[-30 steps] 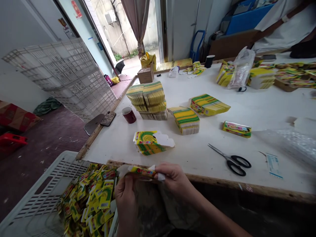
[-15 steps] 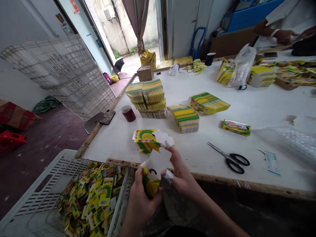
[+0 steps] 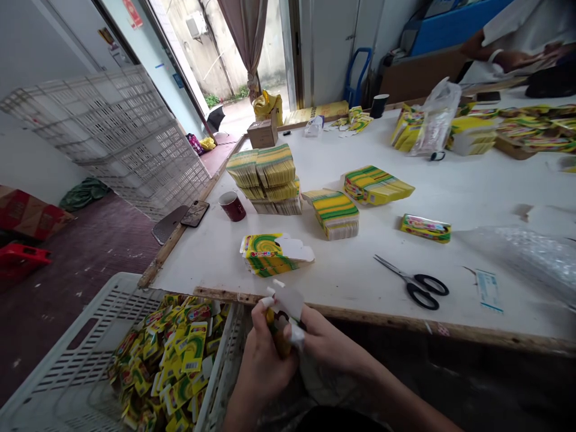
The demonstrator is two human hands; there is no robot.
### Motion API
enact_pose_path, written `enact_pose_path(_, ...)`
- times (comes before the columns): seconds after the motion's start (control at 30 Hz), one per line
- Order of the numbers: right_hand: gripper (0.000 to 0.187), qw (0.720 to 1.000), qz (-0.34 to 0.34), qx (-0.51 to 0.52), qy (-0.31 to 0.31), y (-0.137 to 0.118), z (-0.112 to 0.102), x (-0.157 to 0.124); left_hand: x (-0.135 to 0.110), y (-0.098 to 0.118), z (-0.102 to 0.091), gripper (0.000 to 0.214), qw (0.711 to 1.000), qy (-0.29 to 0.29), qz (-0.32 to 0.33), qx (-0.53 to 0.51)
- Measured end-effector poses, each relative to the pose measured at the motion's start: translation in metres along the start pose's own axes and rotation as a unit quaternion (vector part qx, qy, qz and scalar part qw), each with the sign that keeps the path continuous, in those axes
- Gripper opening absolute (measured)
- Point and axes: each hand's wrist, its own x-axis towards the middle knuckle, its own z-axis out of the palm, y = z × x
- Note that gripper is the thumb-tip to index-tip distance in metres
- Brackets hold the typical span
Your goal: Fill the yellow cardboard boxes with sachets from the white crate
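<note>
One small yellow-and-green cardboard carton, its white inner flap raised, is held between both hands just off the near edge of a white-topped counter bordered in rough wood. The left hand has its fingers curled around the carton from the left, partly closed on it. The right hand grips the opposite side, thumb and fingers bent in close together; white coverings wrap some fingertips. Fingers hide the carton's inside, so its contents cannot be told.

At lower left, beside the counter, a pale plastic basket with slotted walls holds a loose heap of yellow-and-green packets, lying at many angles. Farther back stands a stack of white lattice plastic crates.

On the counter, nearest the hands, lies a short bundle of matching cartons, white flaps pointing right. Beyond it are a dark red mug with a pale interior, its contents unclear, and a tall block of stacked cartons. Black-handled scissors lie to the right. Near the far side, a clear plastic bag stands among yellow cartons, its pinkish contents too blurred to name.
</note>
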Motion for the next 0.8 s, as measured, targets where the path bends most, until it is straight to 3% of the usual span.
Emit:
enact_pose_path(0.1, 0.056, 0.986, -0.082, -0.143, -0.014, 0.007, -0.002, -0.001, 0.003, -0.007, 0.004, 0.074, 0.999, 0.035, 0.014, 0.015)
enact_pose_path(0.2, 0.055, 0.975, -0.110, -0.186, 0.056, 0.015, -0.008, 0.001, 0.005, -0.013, 0.003, 0.066, 0.991, 0.105, 0.011, 0.086)
enact_pose_path(0.27, 0.055, 0.968, -0.121, -0.206, 0.070, 0.020, -0.014, 0.002, 0.007, -0.014, -0.004, 0.056, 0.986, 0.126, -0.001, 0.112)
enact_pose_path(0.4, 0.054, 0.957, -0.094, -0.274, -0.027, 0.022, -0.024, 0.004, 0.010, -0.014, -0.021, 0.052, 0.989, 0.099, 0.027, 0.105)
enact_pose_path(0.63, 0.021, 0.955, -0.077, -0.274, -0.087, -0.008, -0.046, 0.008, 0.010, -0.013, -0.032, 0.055, 0.994, 0.044, 0.042, 0.093)
enact_pose_path(0.7, 0.019, 0.959, -0.086, -0.256, -0.084, -0.009, -0.045, 0.009, 0.010, -0.012, -0.031, 0.055, 0.991, 0.048, 0.065, 0.106)
enact_pose_path(0.8, 0.036, 0.973, -0.106, -0.204, -0.011, 0.003, -0.032, 0.010, 0.009, -0.013, -0.025, 0.055, 0.985, 0.085, 0.083, 0.125)
